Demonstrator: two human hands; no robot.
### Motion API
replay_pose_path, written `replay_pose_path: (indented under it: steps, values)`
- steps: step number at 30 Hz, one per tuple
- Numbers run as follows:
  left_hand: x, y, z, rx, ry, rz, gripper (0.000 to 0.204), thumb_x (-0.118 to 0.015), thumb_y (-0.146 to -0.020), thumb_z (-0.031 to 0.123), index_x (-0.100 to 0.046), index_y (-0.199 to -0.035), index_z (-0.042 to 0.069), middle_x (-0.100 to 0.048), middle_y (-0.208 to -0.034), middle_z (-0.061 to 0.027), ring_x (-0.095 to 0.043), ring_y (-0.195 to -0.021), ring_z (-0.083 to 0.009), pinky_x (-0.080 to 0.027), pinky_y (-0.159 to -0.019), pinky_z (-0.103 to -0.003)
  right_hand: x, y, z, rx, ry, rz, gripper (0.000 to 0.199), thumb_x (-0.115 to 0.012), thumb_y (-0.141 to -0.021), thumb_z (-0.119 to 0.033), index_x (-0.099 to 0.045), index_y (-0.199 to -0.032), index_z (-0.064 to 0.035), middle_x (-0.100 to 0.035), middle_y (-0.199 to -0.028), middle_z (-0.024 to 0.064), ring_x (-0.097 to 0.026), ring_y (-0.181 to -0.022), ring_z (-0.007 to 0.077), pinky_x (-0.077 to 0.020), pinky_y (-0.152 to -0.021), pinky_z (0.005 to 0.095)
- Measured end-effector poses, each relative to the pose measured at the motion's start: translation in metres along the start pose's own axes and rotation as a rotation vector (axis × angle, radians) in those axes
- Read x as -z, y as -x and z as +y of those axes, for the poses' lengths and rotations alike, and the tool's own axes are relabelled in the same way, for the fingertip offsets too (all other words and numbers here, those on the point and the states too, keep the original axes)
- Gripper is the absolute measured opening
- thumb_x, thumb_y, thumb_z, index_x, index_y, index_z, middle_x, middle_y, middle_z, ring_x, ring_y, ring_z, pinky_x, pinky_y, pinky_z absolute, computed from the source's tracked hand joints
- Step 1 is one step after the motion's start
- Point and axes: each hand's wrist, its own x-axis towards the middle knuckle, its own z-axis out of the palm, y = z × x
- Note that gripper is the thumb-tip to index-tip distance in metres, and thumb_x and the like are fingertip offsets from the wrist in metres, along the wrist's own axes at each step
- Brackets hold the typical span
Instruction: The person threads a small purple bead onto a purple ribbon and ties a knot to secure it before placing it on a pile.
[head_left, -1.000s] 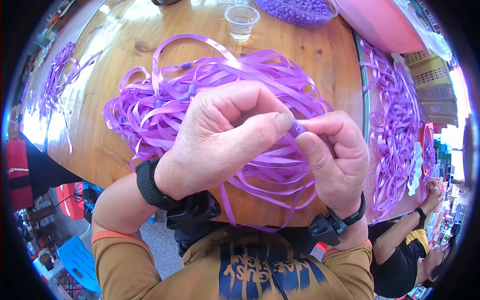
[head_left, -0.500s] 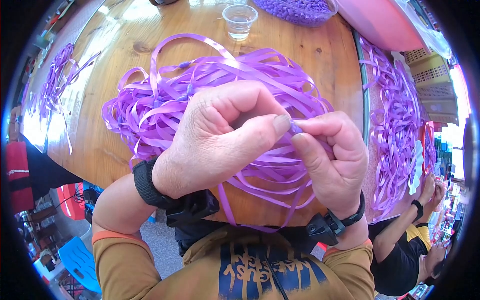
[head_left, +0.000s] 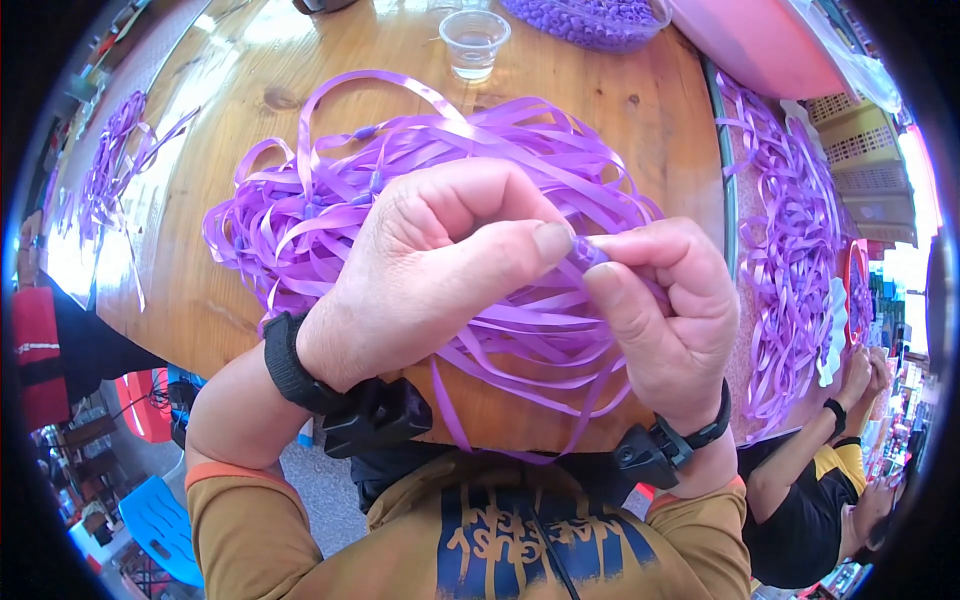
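Observation:
My left hand (head_left: 430,270) and my right hand (head_left: 675,315) meet above a heap of purple ribbons (head_left: 540,150) on the wooden table. Between their fingertips is a small purple piece (head_left: 588,254), gripped by thumb and forefinger from each side. Its exact shape is partly hidden by the fingers. Both hands are closed in a pinch. Ribbon runs behind and below them, and whether a strand passes through the piece cannot be made out. Similar small purple pieces (head_left: 376,182) sit along ribbons in the heap.
At the back stand a clear cup of liquid (head_left: 474,48) and a clear tub of small purple pieces (head_left: 600,28). More ribbons hang at the right (head_left: 790,240) and lie at the far left (head_left: 115,170). A pink basin (head_left: 760,50) is back right. A co-worker (head_left: 800,510) sits at right.
My fingertips have drawn slightly apart, and more of the small purple piece shows between them. The ribbon heap stays in place.

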Motion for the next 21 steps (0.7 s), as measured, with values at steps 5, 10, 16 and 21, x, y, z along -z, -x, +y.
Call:
replay_pose_path:
  steps: [5, 10, 16, 21]
  values:
    - [0.0012, -0.0011, -0.0021, -0.025, 0.027, -0.010, 0.008, -0.056, -0.081, 0.008, -0.058, -0.084, 0.001, -0.058, -0.081, 0.0000, -0.050, -0.075, -0.0042, -0.039, -0.067, -0.019, 0.0012, 0.0002, -0.0013, 0.006, 0.010, -0.012, 0.014, -0.063, -0.078, 0.001, -0.057, -0.089, 0.0022, -0.057, -0.081, 0.0040, -0.056, -0.073, 0.0065, -0.0456, -0.063, 0.0182]
    - [-0.0009, -0.0007, -0.0027, -0.085, -0.077, 0.020, 0.008, -0.056, -0.081, 0.008, -0.058, -0.085, 0.001, -0.058, -0.083, -0.0008, -0.051, -0.077, -0.0052, -0.040, -0.070, -0.020, 0.0022, -0.0019, -0.0006, 0.088, 0.093, -0.034, 0.013, -0.063, -0.078, 0.000, -0.057, -0.089, 0.0026, -0.057, -0.080, 0.0046, -0.057, -0.072, 0.0075, -0.0458, -0.063, 0.0189]
    - [-0.0008, -0.0008, -0.0032, -0.057, -0.042, 0.012, 0.009, -0.056, -0.082, 0.009, -0.058, -0.085, 0.001, -0.058, -0.083, -0.0010, -0.051, -0.077, -0.0055, -0.040, -0.070, -0.020, 0.0024, -0.0007, -0.0022, -0.040, -0.064, -0.022, 0.013, -0.061, -0.079, 0.000, -0.056, -0.091, 0.0026, -0.057, -0.084, 0.0037, -0.056, -0.075, 0.0067, -0.0456, -0.066, 0.0183]
    - [-0.0019, -0.0006, -0.0040, -0.031, -0.007, 0.012, 0.009, -0.056, -0.081, 0.009, -0.057, -0.084, 0.001, -0.057, -0.080, -0.0002, -0.049, -0.074, -0.0045, -0.039, -0.066, -0.019, 0.0028, -0.0009, -0.0029, -0.040, -0.090, -0.018, 0.013, -0.060, -0.080, 0.001, -0.055, -0.091, 0.0030, -0.057, -0.086, 0.0037, -0.056, -0.078, 0.0064, -0.0456, -0.068, 0.0179]
